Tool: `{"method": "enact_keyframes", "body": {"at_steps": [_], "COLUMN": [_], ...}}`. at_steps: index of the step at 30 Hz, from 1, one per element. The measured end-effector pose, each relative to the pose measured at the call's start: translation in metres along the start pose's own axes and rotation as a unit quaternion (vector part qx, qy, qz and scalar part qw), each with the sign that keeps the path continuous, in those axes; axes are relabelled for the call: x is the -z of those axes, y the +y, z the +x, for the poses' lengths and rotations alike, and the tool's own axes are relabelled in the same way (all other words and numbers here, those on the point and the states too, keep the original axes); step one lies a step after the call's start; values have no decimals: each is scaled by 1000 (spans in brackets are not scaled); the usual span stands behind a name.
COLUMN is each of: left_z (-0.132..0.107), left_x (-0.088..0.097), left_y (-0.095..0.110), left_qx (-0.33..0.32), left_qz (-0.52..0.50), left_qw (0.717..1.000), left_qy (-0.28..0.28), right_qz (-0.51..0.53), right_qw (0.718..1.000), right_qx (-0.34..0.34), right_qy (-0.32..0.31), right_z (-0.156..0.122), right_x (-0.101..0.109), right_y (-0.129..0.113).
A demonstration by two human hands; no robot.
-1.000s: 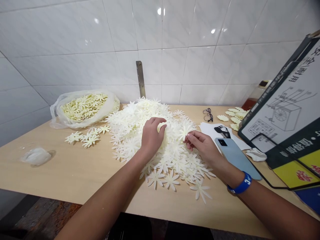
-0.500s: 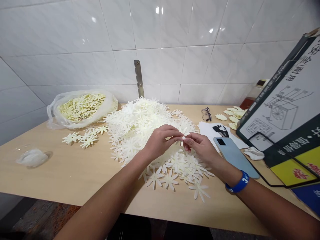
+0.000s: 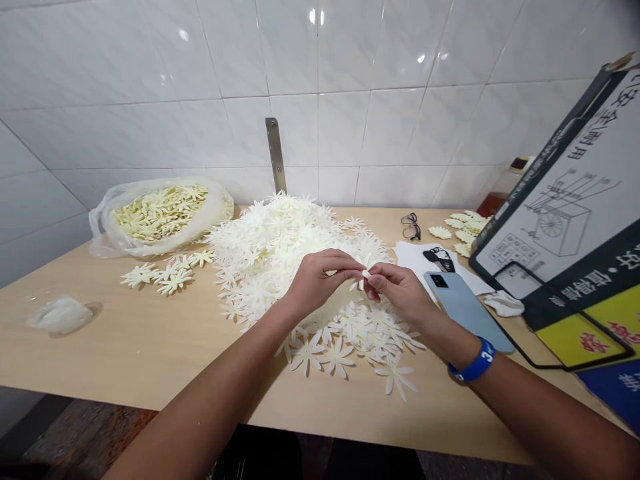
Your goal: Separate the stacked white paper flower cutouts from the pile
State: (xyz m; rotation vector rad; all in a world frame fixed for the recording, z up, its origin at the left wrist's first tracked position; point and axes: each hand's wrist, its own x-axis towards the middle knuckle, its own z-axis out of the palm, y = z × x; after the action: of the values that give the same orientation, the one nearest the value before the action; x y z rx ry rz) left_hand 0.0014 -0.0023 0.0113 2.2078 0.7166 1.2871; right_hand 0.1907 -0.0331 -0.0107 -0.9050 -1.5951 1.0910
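- Left hand (image 3: 317, 283): fingertips pinched on 1 narrow cream-white petal (image 3: 367, 274)
- Right hand (image 3: 397, 287): thumb and forefinger grasping same petal
- Beneath: heap of cream-white daisy-shaped cutouts (image 3: 265, 257)

Cream flower cutouts (image 3: 260, 267) — white tiles (image 3: 340, 133) (grid-lined), pale-blue phone (image 3: 467, 310)

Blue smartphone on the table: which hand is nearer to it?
Right. The right hand sits just left of the blue smartphone; the left hand is farther left, above the pile of cream flower cutouts.
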Motion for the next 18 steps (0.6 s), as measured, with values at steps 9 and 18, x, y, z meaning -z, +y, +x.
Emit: {"method": "enact_keyframes", "body": {"at_steps": [9,18], "left_z": [1,2], "left_x": [1,0], "left_y": [5,4], "left_qx": [48,57], "left_qz": [-61,-99], "left_qw": [997,993], "left_qy": [-5,-2], "right_qz": [-5,5], "right_qw": [1000,1000], "right_qx": [3,6], "right_qy": [6,4], "right_z": [-1,0], "right_x": [-1,-1], "right_y": [-3,-3]}}
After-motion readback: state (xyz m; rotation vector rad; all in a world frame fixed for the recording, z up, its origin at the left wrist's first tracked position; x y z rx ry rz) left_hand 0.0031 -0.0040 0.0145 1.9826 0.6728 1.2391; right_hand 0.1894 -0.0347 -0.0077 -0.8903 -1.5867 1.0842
